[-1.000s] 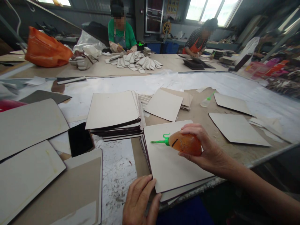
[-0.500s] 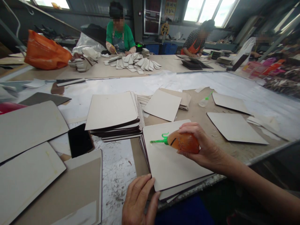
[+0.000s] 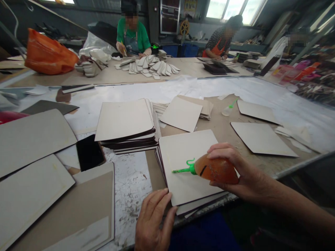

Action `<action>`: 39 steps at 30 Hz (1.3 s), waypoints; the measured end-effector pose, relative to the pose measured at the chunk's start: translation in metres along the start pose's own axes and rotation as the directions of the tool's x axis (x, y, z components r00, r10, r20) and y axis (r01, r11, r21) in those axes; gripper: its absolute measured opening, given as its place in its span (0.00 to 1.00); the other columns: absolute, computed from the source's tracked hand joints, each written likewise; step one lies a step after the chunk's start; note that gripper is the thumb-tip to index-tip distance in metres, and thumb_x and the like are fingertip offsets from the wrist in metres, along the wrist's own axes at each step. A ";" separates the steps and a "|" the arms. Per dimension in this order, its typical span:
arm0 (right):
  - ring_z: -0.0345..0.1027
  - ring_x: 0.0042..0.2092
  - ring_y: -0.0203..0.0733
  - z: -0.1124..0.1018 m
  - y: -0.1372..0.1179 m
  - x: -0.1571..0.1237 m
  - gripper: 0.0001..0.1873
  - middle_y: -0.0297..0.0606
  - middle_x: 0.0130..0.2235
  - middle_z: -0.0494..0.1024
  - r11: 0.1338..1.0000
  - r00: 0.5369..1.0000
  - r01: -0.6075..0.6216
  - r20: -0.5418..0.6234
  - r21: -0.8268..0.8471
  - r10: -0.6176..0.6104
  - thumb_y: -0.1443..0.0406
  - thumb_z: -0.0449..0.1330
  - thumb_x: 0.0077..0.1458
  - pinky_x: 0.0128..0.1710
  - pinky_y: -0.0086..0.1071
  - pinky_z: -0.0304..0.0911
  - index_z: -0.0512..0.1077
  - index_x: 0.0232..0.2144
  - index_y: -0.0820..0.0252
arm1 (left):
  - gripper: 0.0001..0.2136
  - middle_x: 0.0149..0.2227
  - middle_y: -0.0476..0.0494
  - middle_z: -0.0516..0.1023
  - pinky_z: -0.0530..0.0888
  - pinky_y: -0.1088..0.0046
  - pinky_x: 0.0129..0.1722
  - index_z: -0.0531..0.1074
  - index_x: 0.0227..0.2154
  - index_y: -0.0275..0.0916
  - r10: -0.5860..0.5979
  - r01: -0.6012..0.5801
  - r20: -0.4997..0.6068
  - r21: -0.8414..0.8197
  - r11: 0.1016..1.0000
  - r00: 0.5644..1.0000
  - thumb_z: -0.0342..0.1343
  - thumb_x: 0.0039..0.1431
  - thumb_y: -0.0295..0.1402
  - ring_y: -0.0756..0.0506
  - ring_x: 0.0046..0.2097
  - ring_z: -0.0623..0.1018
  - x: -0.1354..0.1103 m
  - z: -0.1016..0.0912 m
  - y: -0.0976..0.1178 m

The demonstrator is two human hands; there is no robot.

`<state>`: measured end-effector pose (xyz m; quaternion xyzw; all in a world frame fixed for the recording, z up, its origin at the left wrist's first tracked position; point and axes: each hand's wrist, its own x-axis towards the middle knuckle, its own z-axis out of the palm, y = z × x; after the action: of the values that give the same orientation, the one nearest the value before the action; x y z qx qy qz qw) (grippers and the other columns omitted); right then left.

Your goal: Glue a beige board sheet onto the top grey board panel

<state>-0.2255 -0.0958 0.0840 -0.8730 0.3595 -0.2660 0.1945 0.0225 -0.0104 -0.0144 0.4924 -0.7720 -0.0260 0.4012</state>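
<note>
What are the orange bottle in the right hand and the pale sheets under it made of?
The orange bottle in the right hand looks like soft, translucent plastic, glossy, with a green nozzle. The stack of sheets looks like matte grey-white cardboard: thin stiff edges, dark undersides showing at the side; possibly laminated.

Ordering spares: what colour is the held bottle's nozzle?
Bright green nozzle on the orange bottle; head view.

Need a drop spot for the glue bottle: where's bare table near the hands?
Free: speckled table between the phone, the tall stack and the near stack below the glue bottle; brown mat between the near stack and the loose board. Crowded: the left side, overlapping large boards.
</note>
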 end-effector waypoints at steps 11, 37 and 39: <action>0.62 0.50 0.46 -0.007 -0.019 -0.021 0.25 0.40 0.44 0.71 0.998 0.998 -0.015 0.069 0.059 0.011 0.65 0.63 0.50 0.47 0.36 0.63 0.59 0.48 0.51 | 0.11 0.41 0.40 0.74 0.72 0.70 0.47 0.69 0.42 0.35 -0.069 0.068 -0.013 -0.045 0.997 0.998 0.54 0.55 0.25 0.47 0.45 0.72 0.005 -0.006 0.011; 0.63 0.50 0.52 -0.036 -0.005 -0.080 0.29 0.39 0.48 0.67 0.960 0.961 -0.275 0.004 0.043 0.275 0.61 0.65 0.47 0.46 0.44 0.67 0.58 0.50 0.44 | 0.12 0.43 0.41 0.73 0.69 0.70 0.49 0.69 0.43 0.35 -0.045 0.047 0.034 -0.051 0.998 0.998 0.55 0.55 0.26 0.48 0.47 0.71 0.001 -0.004 0.008; 0.62 0.51 0.53 -0.041 -0.003 -0.086 0.29 0.40 0.48 0.67 0.959 0.959 -0.283 -0.018 0.021 0.284 0.61 0.64 0.47 0.46 0.42 0.68 0.58 0.50 0.46 | 0.12 0.43 0.41 0.73 0.68 0.71 0.50 0.69 0.43 0.34 -0.028 0.030 0.036 -0.060 0.998 0.999 0.55 0.55 0.26 0.48 0.47 0.71 0.001 -0.004 0.007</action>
<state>-0.3006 -0.0369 0.0898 -0.8079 0.4804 -0.2477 0.2350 0.0197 -0.0059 -0.0081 0.4907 -0.7704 -0.0640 0.4021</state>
